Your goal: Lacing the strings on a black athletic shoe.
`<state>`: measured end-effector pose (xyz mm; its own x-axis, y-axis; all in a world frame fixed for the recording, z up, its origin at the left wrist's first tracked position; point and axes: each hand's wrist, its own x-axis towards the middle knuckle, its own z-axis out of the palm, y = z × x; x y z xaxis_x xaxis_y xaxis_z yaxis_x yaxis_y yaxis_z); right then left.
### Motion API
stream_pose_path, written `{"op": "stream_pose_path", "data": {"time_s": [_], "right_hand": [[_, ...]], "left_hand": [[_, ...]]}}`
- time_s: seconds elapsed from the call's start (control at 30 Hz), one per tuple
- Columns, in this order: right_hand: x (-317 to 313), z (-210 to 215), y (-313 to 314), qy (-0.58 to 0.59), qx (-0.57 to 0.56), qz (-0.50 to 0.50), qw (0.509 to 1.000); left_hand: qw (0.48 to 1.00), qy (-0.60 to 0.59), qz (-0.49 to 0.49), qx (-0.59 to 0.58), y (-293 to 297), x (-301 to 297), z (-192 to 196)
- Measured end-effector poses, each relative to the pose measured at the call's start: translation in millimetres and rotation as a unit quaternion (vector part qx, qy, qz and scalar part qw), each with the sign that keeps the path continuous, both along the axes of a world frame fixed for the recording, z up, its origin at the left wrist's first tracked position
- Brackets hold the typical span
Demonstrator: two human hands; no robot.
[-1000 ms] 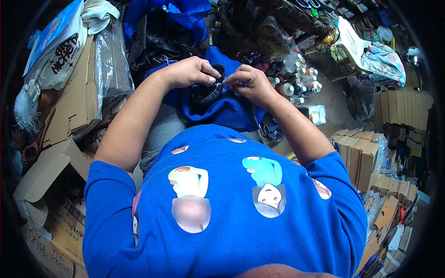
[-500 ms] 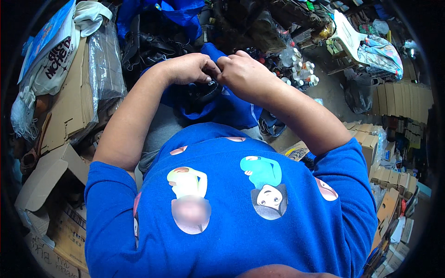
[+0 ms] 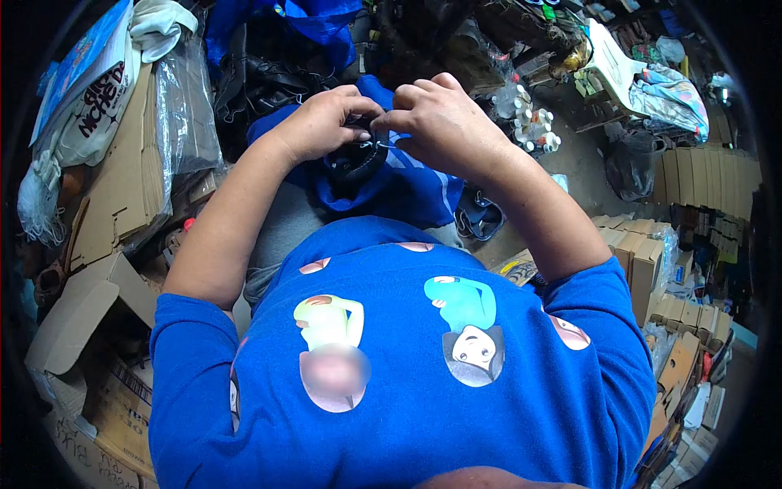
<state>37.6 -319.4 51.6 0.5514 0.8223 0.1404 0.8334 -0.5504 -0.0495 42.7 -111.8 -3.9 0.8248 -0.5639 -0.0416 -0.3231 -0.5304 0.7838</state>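
Black piece (image 3: 358, 173): long axis up-right; blue cloth (image 3: 419, 191) past right edge. Left hand (image 3: 332, 121) gripping it; right hand (image 3: 445, 124), cannot tell.

A cluttered workshop or storeroom: flattened cardboard (image 3: 122, 183), clustered white-capped bottles (image 3: 534, 130), open carton (image 3: 77, 310).

My shirt (image 3: 399, 326) is bright blue with yellow and turquoise cartoon figures (image 3: 464, 301); my cloth (image 3: 411, 191) is blue, pale-striped, my thread (image 3: 381, 145) white, the piece (image 3: 358, 171) black.

Grey-clad lap (image 3: 295, 224): blue cloth (image 3: 419, 191), black item (image 3: 358, 169) on it. Floor (image 3: 583, 159): white-capped bottles (image 3: 533, 130).
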Motion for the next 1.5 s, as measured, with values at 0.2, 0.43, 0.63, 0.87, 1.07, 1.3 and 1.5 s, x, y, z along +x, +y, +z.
{"op": "stream_pose_path", "data": {"time_s": [0.2,0.43,0.63,0.87,1.07,1.3,1.5], "right_hand": [[1,1,12,-0.01,-0.091,0.047,0.995],[7,-20,5,0.026,-0.038,0.042,0.998],[6,-39,9,0.025,0.002,0.041,0.999],[21,-54,-33,0.564,0.29,-0.19,0.75],[7,-79,-21,0.229,0.213,-0.139,0.939],[5,-75,5,0.598,0.732,-0.248,0.214],[-16,-91,-20,0.661,0.683,-0.152,0.272]], "left_hand": [[0.999,-0.013,-0.037,0.008,-3,9,-3],[0.999,-0.003,-0.016,-0.046,-2,10,-22],[0.997,0.026,0.025,-0.064,1,6,-30],[0.987,-0.058,0.149,-0.027,12,-38,-14],[0.987,-0.121,0.08,0.062,28,-34,-18],[0.673,0.308,0.276,-0.613,19,-24,-11],[0.611,0.371,0.241,-0.656,20,-25,-26]]}}
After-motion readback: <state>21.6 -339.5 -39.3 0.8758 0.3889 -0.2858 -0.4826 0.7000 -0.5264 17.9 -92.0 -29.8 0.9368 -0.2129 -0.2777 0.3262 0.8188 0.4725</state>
